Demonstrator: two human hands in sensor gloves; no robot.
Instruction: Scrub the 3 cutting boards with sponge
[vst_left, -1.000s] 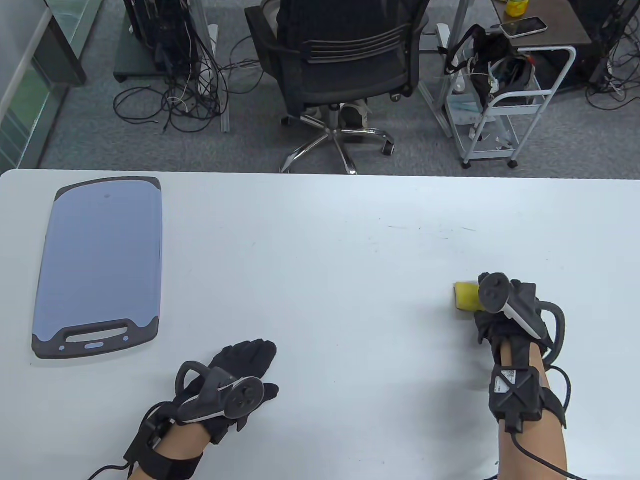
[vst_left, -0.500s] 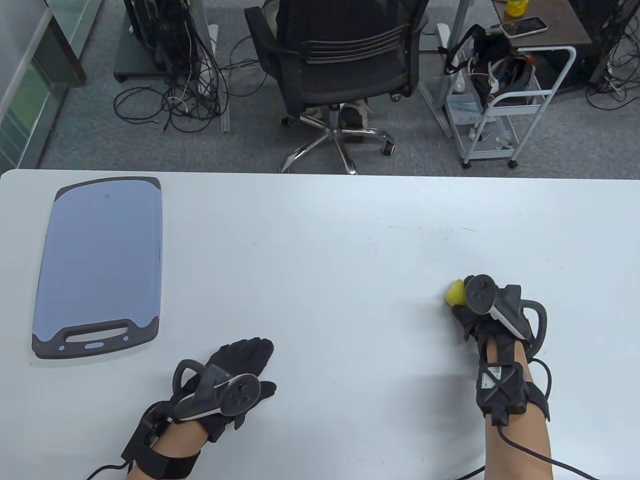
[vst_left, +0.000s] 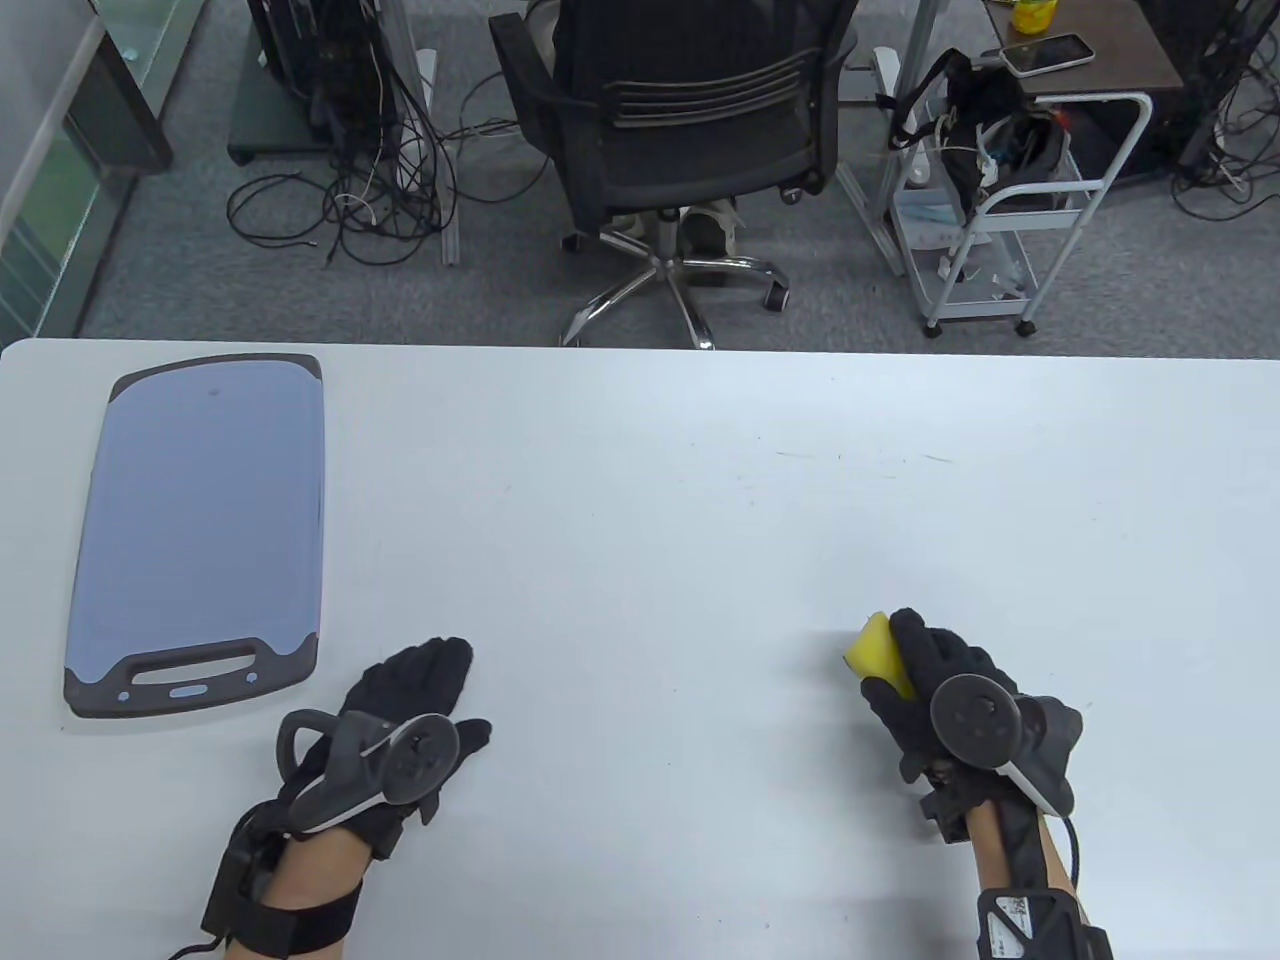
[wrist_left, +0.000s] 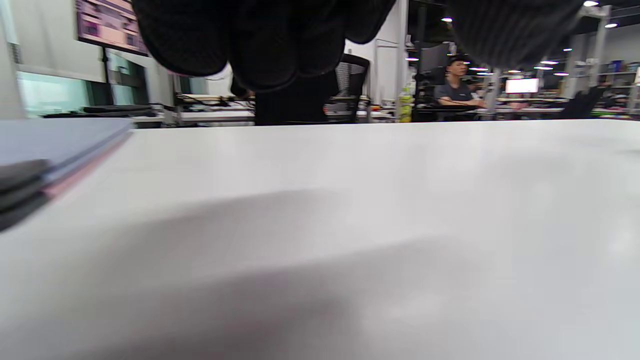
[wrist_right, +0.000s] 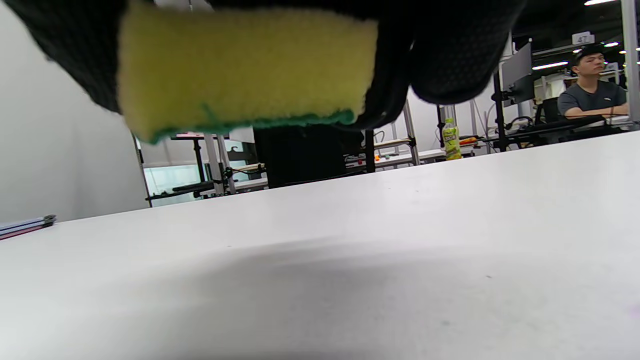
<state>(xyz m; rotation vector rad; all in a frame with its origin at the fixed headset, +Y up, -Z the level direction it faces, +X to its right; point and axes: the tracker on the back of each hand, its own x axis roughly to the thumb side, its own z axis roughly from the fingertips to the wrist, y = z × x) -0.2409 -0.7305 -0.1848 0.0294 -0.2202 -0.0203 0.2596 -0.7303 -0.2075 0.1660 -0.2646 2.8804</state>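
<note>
— Fingers (vst_left: 925, 650) of the right hand (vst_left: 950, 700) are curled over the sponge (vst_left: 875, 655), thumb underneath, so it is pinched, not just resting there. From the right wrist view the sponge (wrist_right: 245, 70) hangs clear above the table (vst_left: 650, 520), yellow foam up in the glove, green scouring face down. I'd judge it is held that way so the rough side meets a board first.

— And the other hand?

— Left hand (vst_left: 400, 710) lies near the front edge of the table, left of the middle, fingers straight and loose, gripping nothing. It sits just right of the boards' near corner, likely ready to steady them.

— Boards, plural? I count one slab.

— From above, yes: a blue-grey cutting board (vst_left: 200, 530) with a dark rim and a handle slot, flat along the table's left edge. But the left wrist view shows layered edges at that spot, blue-grey over pink over dark, so it reads as a stack of cutting boards (wrist_left: 45, 165). I cannot count them for certain.

— So the sponge is far from its work.

— Well apart: sponge near the front edge on the right half, boards at the far left. No scrubbing looks done yet. Stacking keeps them together, though each will probably need to be exposed in turn.
</note>
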